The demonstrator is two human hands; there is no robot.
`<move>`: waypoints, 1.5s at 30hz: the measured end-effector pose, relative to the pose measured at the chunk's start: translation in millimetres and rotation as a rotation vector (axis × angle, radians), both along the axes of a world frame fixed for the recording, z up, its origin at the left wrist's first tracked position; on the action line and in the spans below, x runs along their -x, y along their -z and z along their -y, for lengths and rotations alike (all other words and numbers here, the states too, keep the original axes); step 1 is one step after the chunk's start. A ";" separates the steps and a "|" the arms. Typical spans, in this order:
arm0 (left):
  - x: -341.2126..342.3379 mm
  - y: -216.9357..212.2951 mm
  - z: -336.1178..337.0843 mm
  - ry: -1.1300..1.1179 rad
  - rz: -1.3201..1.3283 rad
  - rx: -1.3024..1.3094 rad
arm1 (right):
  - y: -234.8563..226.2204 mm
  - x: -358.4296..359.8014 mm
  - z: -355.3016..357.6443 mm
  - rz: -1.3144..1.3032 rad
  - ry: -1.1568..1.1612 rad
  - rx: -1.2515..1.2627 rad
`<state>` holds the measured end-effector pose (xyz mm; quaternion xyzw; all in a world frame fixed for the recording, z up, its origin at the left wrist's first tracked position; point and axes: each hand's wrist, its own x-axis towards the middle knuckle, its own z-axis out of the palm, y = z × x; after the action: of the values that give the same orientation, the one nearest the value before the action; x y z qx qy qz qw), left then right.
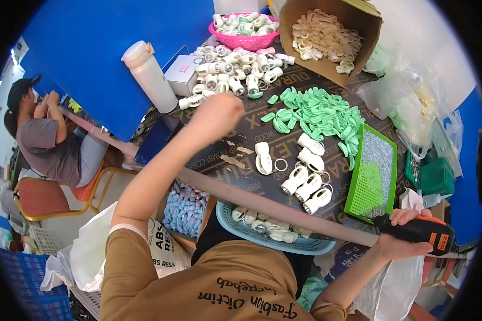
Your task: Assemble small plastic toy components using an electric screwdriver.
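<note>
My left hand (219, 115) is closed in a fist over the table, just in front of a heap of white mini flashlights (235, 67); whether anything is inside the fingers is hidden. At the right, my right hand (393, 245) grips a black power screwdriver (423, 233) with an orange end, held over the table's front edge. Several white keyring flashlights (308, 186) lie in a group between my hands, and a single flashlight (262, 159) with its ring lies to their left. Behind them spreads a pile of green plastic pieces (321, 112).
A green tray (351, 199) holds small metal parts. Farther back stand a cardboard box (300, 63) of pale pieces, a pink basket (245, 41) and a white bottle (154, 80). A blue basket (235, 231) of flashlights sits at my lap. Another person (48, 134) sits at far left.
</note>
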<state>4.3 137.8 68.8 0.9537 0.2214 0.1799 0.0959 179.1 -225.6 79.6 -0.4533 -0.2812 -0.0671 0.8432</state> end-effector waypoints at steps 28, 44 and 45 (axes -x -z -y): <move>4.6 33.9 117.2 0.502 0.635 2.463 | -3.4 -8.5 -16.8 -0.040 -0.062 0.017; -14.8 44.0 156.2 0.285 0.503 2.143 | 10.1 -50.0 -46.6 0.026 0.020 0.084; -12.9 46.3 154.6 0.285 0.499 2.142 | 10.3 -49.3 -46.5 0.007 0.049 0.145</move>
<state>17.2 -16.8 22.4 0.3313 0.1252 0.0700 0.9326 228.4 -179.1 69.3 -0.5198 -0.2773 -0.0689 0.8051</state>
